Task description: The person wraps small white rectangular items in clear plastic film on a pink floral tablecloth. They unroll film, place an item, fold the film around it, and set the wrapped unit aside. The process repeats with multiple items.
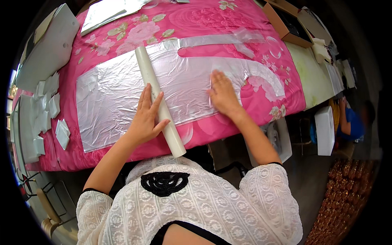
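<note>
A thin, crinkled, see-through plastic sheet point(118, 90) with curved cut-outs and long strips at its right end, shaped like an apron, lies spread on the pink flowered tablecloth point(196, 136). A pale, smooth tube point(173, 136) rests slantwise across it, its near end reaching past the sheet's edge. My left hand point(146, 116) lies with fingers spread over the sheet and against the tube, thumb toward its near part. To the right of the tube, my right hand point(223, 94) is held flat on the sheet, palm down, fingers stretched out and a little blurred. Nothing is gripped in it.
Small folded white packets point(62, 134) lie at the left, beside a large white box point(49, 49). A stack of silvery sheets point(108, 16) sits at the far edge. An open cardboard box point(288, 24) stands far right. Another person in blue point(354, 124) is beyond the table's right side.
</note>
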Demonstrator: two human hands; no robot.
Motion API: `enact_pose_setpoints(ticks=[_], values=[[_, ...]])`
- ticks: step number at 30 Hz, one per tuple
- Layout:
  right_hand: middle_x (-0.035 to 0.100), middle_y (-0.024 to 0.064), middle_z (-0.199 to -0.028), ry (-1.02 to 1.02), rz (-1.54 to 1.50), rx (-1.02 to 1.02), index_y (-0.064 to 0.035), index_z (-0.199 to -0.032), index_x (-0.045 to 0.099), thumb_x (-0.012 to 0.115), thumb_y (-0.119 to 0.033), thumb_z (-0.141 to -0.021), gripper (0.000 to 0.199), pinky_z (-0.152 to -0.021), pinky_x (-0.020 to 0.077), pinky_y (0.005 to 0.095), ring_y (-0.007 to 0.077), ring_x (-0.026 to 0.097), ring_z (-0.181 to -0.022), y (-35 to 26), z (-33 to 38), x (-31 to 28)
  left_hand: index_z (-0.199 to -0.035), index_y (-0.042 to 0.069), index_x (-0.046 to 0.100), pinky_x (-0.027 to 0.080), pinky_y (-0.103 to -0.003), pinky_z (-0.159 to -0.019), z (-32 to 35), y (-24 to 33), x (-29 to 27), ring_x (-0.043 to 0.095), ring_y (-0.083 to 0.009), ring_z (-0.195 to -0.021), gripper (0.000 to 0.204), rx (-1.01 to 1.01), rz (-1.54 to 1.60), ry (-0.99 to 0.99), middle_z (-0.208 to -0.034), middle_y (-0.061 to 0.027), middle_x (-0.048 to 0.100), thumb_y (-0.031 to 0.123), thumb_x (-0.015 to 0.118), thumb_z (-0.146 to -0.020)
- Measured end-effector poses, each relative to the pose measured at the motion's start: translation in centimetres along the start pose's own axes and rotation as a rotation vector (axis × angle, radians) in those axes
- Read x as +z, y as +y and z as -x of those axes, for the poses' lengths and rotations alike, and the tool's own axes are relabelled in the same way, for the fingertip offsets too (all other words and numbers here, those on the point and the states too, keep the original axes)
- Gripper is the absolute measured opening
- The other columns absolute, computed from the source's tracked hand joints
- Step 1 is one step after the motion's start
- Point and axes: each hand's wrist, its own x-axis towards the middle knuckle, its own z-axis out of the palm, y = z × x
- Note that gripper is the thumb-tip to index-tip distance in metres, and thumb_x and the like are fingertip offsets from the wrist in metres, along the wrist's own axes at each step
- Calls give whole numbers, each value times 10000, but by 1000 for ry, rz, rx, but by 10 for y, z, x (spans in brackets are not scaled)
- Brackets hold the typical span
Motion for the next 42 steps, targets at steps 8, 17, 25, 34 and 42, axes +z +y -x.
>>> enact_pose_setpoints(ticks=[8,17,25,34,42], values=[[510,195,-1261,272,149,428,39,-1173,548,458,-195,-904,367,-1038,329,355,308,447,-1216,199,53,-71,-1281,2,429,170,-494,-1088,-35,41,32,106,-412,-1364,625,138,-36,-77,-1444,-231,209,334,593,-778],[657,83,-888,471,202,454,-65,-792,634,641,-133,-757,77,-734,472,369,296,609,-820,168,44,-83,-1242,6,465,180,-547,-1067,-38,52,34,131,-394,-1362,572,96,-64,-86,-1430,-204,251,299,599,-769],[629,81,-748,630,-119,309,-35,-771,590,622,-76,-741,60,-653,474,304,215,607,-693,108,28,-114,-1251,13,456,234,-495,-1062,-38,53,33,220,-381,-1335,538,152,3,7,-1399,-197,313,259,593,-792],[618,70,-863,0,-624,-324,-53,-926,580,657,-9,-723,221,-656,490,311,208,607,-735,-114,24,-87,-1217,-11,487,464,-305,-870,-45,63,-1,565,-147,-1028,401,-598,1521,-316,-1125,-100,575,202,581,-890],[522,142,-1243,82,-413,-470,-38,-1104,562,695,-176,-724,425,-910,426,409,314,518,-1112,-122,27,-73,-923,32,632,376,-204,-592,31,-52,-92,502,-68,-658,210,-793,1021,-336,-742,-7,605,219,634,-828]])
